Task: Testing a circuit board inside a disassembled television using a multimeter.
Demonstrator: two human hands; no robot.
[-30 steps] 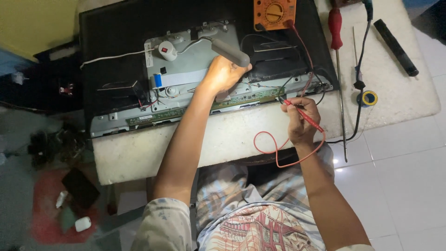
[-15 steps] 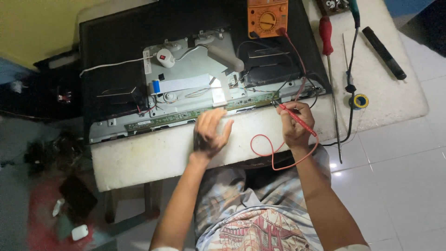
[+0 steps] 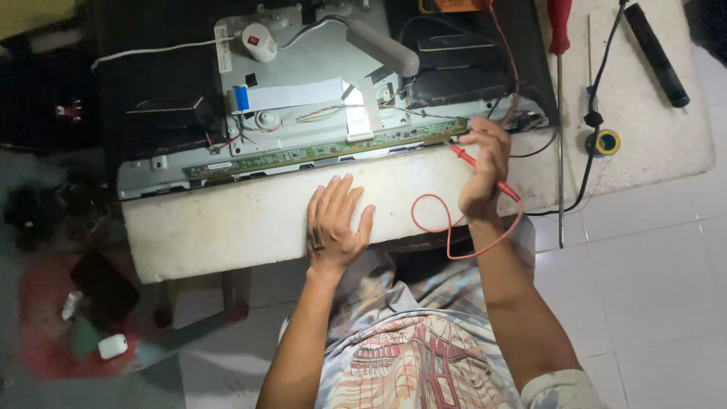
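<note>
My left hand (image 3: pixel 333 220) lies flat and open on the white padded table edge (image 3: pixel 227 223), fingers spread, holding nothing. My right hand (image 3: pixel 485 167) grips a red multimeter probe (image 3: pixel 463 155), its tip near the right end of the long green circuit strip (image 3: pixel 326 149) of an opened flat screen panel (image 3: pixel 303 83). The probe's red lead (image 3: pixel 447 227) loops below my wrist. The orange multimeter (image 3: pixel 454 4) shows only partly at the top edge.
A grey tube-shaped tool (image 3: pixel 382 47) and a white plug with a red switch (image 3: pixel 259 42) lie on the panel's metal back. A red-handled screwdriver (image 3: pixel 560 45), a roll of tape (image 3: pixel 606 142), a black cable and a black bar (image 3: pixel 656 53) lie at the right. White tiled floor below.
My left hand came off the grey tool on the panel and moved down to rest flat on the table edge. My right hand kept the probe at the strip's right end.
</note>
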